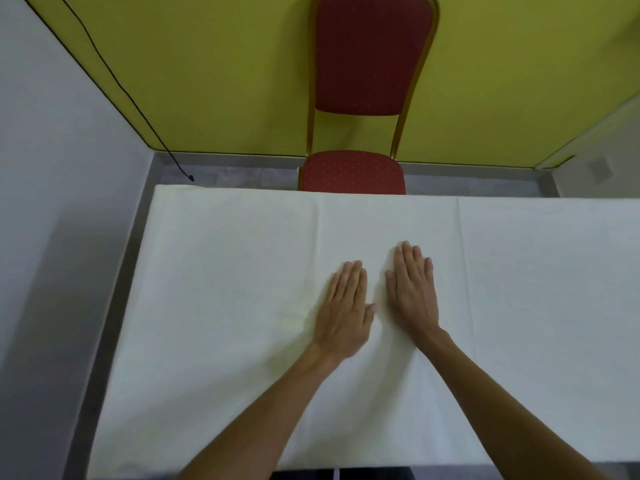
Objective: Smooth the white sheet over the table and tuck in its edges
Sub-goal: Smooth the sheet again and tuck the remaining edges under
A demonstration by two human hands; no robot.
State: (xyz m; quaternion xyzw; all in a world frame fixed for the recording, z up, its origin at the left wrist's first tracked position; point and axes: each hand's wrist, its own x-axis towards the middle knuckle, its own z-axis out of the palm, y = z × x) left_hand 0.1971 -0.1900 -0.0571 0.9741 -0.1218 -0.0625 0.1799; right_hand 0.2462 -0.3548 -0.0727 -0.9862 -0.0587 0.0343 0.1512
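**Both palms flat on the sheet, mid-table**

White sheet [214, 289] covers the whole visible tabletop, from the far edge to the near edge and past the left edge; on the right it runs out of frame. Surface mostly flat. Two faint fold creases run from far edge toward near edge, one left of the hands, one right of them. Far left corner of the sheet looks slightly rounded and soft. Whether the edges are tucked under cannot be told from here.

Left hand [344, 306] lies palm down on the sheet near the middle of the tabletop, fingers straight and close together, thumb out to the right. Right hand [414, 289] lies palm down just beside it, a little nearer the far edge, fingers straight and slightly spread. The two hands are apart, a narrow strip of cloth between them. Both bare forearms reach in over the near edge.

Beyond the far edge: red padded chair [367, 57] with a gold frame, seat pushed close to the table. Yellow-green wall [207, 81] behind it. Black cable [114, 76] runs down along the left wall corner to the grey floor [225, 173].
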